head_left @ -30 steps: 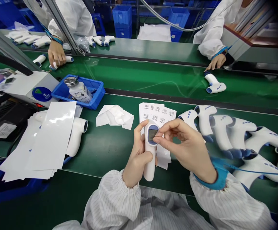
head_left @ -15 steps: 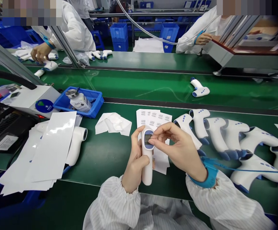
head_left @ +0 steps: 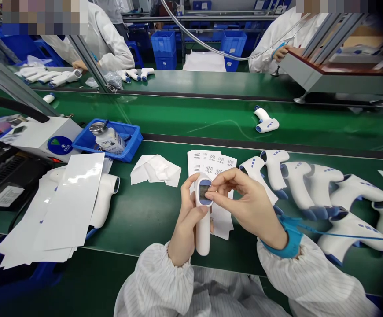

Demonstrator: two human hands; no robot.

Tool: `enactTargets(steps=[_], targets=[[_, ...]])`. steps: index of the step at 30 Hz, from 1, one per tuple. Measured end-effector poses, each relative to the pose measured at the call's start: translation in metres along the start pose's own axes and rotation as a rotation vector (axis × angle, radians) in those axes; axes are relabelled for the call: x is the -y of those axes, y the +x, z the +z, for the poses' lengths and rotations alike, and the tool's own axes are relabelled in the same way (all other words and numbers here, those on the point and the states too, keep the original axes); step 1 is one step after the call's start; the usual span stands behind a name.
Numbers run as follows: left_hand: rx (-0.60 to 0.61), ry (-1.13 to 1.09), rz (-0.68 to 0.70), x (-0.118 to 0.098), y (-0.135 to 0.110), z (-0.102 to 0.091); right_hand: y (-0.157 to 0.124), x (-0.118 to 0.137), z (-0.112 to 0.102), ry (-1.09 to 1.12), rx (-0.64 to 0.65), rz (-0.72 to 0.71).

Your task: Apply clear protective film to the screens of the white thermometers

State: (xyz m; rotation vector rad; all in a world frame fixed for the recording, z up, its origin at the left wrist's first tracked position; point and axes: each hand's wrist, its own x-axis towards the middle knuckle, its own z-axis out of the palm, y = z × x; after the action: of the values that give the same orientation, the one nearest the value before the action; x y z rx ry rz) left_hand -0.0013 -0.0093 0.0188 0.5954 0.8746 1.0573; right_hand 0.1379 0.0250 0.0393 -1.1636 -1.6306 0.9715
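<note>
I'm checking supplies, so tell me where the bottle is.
In the head view, the bottle sits in the blue tray on the left, between the white box and the crumpled white sheet.

Green bench (head_left: 152,211) | 1 blue tray (head_left: 134,146) | label sheets (head_left: 203,158) | 7 white devices (head_left: 297,185), right

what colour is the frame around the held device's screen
The frame is blue, seen best in the head view.

The white device (head_left: 204,230) is held, its blue-framed screen (head_left: 202,189) facing up
</note>
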Motion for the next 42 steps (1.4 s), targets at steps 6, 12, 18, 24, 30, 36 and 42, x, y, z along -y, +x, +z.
enactTargets(steps=[6,12,18,24,30,36,42], targets=[[-0.068,0.121,-0.062,0.0,0.001,0.005,0.005,0.001,-0.001,0.022,0.0,0.0],[-0.043,0.146,-0.069,0.002,-0.002,0.004,0.011,0.001,-0.002,0.06,-0.025,-0.002],[-0.047,0.164,-0.065,0.003,-0.002,0.003,0.011,0.0,-0.003,0.01,-0.017,-0.022],[-0.041,0.161,-0.037,0.005,-0.003,0.004,0.011,0.0,-0.001,0.006,-0.025,-0.029],[-0.064,0.146,0.019,0.005,-0.005,0.005,0.008,0.001,0.001,-0.117,-0.086,-0.116],[-0.129,0.183,0.137,0.004,0.0,0.008,0.008,0.01,0.001,-0.052,-0.022,-0.159],[-0.1,0.288,0.169,0.0,-0.001,0.006,0.007,0.006,0.005,-0.029,0.009,-0.139]])
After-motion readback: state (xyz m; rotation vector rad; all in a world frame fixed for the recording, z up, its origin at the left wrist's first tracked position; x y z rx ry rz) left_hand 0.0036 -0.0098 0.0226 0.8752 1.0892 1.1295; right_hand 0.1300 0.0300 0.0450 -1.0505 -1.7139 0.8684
